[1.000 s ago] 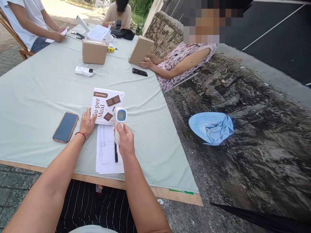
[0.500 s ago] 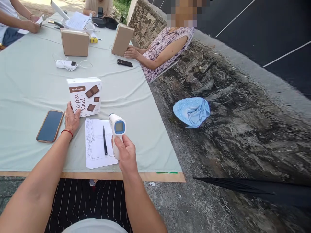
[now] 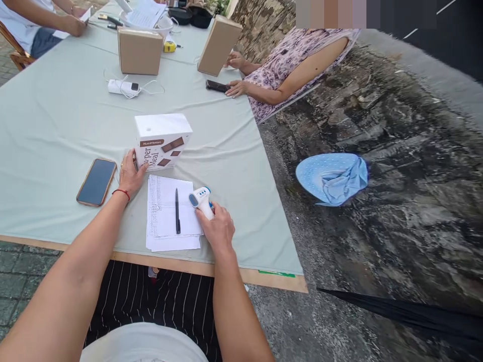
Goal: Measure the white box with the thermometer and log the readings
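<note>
My left hand (image 3: 132, 173) grips the lower left edge of a white NutriMotion meal box (image 3: 164, 138) that stands upright on the cloth, thumb on its front. In my right hand (image 3: 219, 226) is a white and blue infrared thermometer (image 3: 202, 201), tilted over on its side, low at the right edge of the papers. Its handle is partly hidden by my fingers. Between my hands lie printed sheets (image 3: 162, 221) with a black pen (image 3: 177, 211) on top. A smartphone (image 3: 96, 182) in a brown case rests left of my left hand.
Farther back are two brown cardboard boxes (image 3: 139, 53), a white device with a cable (image 3: 124, 88) and a basket of papers (image 3: 145, 15). A person at the right edge has a hand on a black phone (image 3: 217, 86). A blue hat (image 3: 332, 178) lies beyond the table's right edge.
My right hand has lowered and turned the thermometer onto its side. The box now leans less toward me and shows its top. The person at the right has moved a hand to the black phone.
</note>
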Available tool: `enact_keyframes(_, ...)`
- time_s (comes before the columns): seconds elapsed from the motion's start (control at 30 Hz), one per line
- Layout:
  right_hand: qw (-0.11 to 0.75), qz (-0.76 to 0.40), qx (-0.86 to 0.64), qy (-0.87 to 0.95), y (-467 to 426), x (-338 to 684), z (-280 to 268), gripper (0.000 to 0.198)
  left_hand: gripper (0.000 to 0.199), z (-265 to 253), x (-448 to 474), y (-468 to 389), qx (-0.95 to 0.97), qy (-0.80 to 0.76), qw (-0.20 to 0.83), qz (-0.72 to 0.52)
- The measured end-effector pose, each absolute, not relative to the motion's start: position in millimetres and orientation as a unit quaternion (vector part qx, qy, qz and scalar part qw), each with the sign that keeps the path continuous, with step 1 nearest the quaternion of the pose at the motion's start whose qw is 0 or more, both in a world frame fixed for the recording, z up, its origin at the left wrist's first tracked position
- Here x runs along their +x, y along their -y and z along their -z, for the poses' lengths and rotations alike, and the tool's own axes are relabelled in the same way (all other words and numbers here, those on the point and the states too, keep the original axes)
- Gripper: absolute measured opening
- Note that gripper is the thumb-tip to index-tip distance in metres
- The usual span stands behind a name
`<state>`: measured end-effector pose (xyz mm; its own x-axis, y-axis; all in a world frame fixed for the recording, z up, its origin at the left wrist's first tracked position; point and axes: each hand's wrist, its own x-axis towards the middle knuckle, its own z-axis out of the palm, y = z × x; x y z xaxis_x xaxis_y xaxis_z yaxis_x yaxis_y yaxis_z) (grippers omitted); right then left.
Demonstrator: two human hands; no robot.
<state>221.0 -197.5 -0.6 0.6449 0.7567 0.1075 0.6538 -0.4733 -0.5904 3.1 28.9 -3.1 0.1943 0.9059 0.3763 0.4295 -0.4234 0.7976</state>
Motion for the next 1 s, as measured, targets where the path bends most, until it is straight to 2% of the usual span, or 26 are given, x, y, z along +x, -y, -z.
enact_keyframes(0.07, 0.317, -0.02, -0.846, 0.429, 198.3, 217.4, 2.9, 0.051, 0.056, 2.3, 4.5, -27.3, 0.716, -0.491, 0.255, -0.426)
enact_keyframes(0.17, 0.395, 0.02, -0.799, 0.454, 194.1, 200.4, -1.5, 0.033, 0.027, 1.8, 5.6, -29.3, 0.698, -0.528, 0.245, -0.416)
enact_keyframes(0.23, 0.424, -0.038, -0.765, 0.483, 186.6, 186.5, -4.3, 0.025, 0.013, 0.4, 5.4, -32.3, 0.701, -0.537, 0.24, -0.404)
enact_keyframes(0.37, 0.367, -0.156, -0.768, 0.5, 166.7, 169.8, -4.5, 0.028, 0.009, -8.5, 0.1, -22.6, 0.716, -0.535, 0.278, -0.352)
enact_keyframes(0.47, 0.377, -0.197, -0.759, 0.493, 159.9, 169.4, -6.3, 0.034, 0.012, -14.8, -8.9, 9.8, 0.752, -0.498, 0.295, -0.315)
enact_keyframes(0.63, 0.552, -0.296, -0.653, 0.425, 170.2, 168.3, -10.7, 0.04, 0.018, -15.1, -21.0, 69.1, 0.869, -0.378, 0.204, -0.243)
enact_keyframes(0.73, 0.616, -0.322, -0.597, 0.4, 176.4, 160.7, -6.7, 0.047, 0.023, -15.9, -20.9, 78.9, 0.892, -0.363, 0.171, -0.21)
enact_keyframes(0.8, 0.627, -0.309, -0.596, 0.394, 178.2, 155.0, -3.3, 0.047, 0.03, -18.0, -20.0, 78.0, 0.898, -0.36, 0.164, -0.194)
enact_keyframes(0.9, 0.621, -0.281, -0.621, 0.387, 179.3, 150.5, -3.4, 0.03, 0.038, -21.2, -19.5, 75.9, 0.903, -0.356, 0.162, -0.179)
enact_keyframes(1.0, 0.615, -0.305, -0.601, 0.409, 179.9, 151.1, -10.5, 0.033, 0.042, -22.6, -19.6, 76.1, 0.901, -0.354, 0.174, -0.178)
